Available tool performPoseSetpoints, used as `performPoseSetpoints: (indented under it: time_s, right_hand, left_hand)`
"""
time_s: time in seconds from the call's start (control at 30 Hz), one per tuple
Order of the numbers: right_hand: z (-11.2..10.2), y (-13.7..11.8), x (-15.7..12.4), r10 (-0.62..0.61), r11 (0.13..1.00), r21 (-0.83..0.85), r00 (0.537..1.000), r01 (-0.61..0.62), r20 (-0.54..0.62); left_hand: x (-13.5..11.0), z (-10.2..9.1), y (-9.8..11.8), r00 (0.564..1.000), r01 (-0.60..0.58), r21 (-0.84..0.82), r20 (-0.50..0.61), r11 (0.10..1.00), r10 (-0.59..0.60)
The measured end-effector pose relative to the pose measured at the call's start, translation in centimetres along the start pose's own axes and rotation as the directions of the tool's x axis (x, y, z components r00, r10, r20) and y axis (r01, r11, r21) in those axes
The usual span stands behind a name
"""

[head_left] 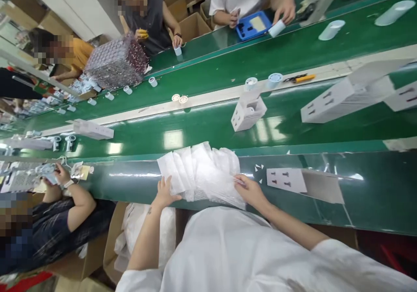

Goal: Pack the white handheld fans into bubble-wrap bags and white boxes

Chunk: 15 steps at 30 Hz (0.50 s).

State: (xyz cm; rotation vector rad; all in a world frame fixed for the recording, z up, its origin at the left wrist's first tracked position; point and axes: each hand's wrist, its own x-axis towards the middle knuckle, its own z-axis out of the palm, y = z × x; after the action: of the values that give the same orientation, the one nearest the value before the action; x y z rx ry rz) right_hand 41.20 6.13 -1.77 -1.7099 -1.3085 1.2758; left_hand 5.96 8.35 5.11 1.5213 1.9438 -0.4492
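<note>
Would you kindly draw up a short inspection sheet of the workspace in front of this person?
Surface: green conveyor belt with a glossy finish, running across the view.
Job's things: left hand and right hand rest on a stack of clear plastic sheets.
Clutter: flat white card right of the stack; white carton on the next belt; yellow-handled cutter beyond it.
Grippers: no grippers; bare hands, left fingers spread.
Cables: nothing seen near the hands.
Surroundings: co-workers along the belts, cardboard boxes behind them.
</note>
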Motion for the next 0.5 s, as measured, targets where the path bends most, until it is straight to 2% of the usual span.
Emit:
performPoseSetpoints:
  time_s: [0.07,0.13,0.2,0.27,0.33,0.4,0.47,0.5]
  right_hand:
    - [-0.6,-1.7,-1.2,0.066,0.987,0.151,0.995,-0.054,-0.074]
    - [-0.3,-3.7,-1.8,0.057,0.970,0.241,0.982,-0.012,-0.180]
    - [1.1,-5.3,-1.8,0.016,0.968,0.244,0.958,0.057,-0.286]
    - [3.2,-6.0,-1.0,-0.009,0.977,0.196,0.936,0.083,-0.353]
    - [5.4,-5.6,0.0,-0.010,0.995,0.092,0.945,0.042,-0.328]
    - [7.1,-4.5,0.5,0.037,0.997,-0.061,0.972,-0.053,-0.230]
    - [7.8,-3.4,0.1,0.099,0.966,-0.223,0.986,-0.127,-0.132]
    - [7.8,-3.0,-0.3,0.108,0.949,-0.284,0.989,-0.133,-0.103]
  left_hand:
    - [0.2,3.7,-0.4,1.000,-0.016,0.016,0.005,1.000,0.016]
    - [0.6,5.9,-0.4,0.999,-0.054,0.023,-0.002,0.998,0.054]
    - [1.0,6.7,-0.5,0.994,-0.107,0.036,-0.029,0.994,0.108]
    - [1.2,6.8,-0.8,0.984,-0.167,0.047,-0.049,0.985,0.169]
    - [1.2,6.5,-1.0,0.975,-0.214,0.052,-0.050,0.975,0.216]
    - [0.8,6.4,-1.2,0.965,-0.261,0.043,-0.028,0.964,0.262]
    - [0.0,6.6,-1.5,0.948,-0.317,-0.006,-0.029,0.949,0.316]
    - [-0.6,6.9,-2.0,0.938,-0.342,-0.053,-0.070,0.938,0.338]
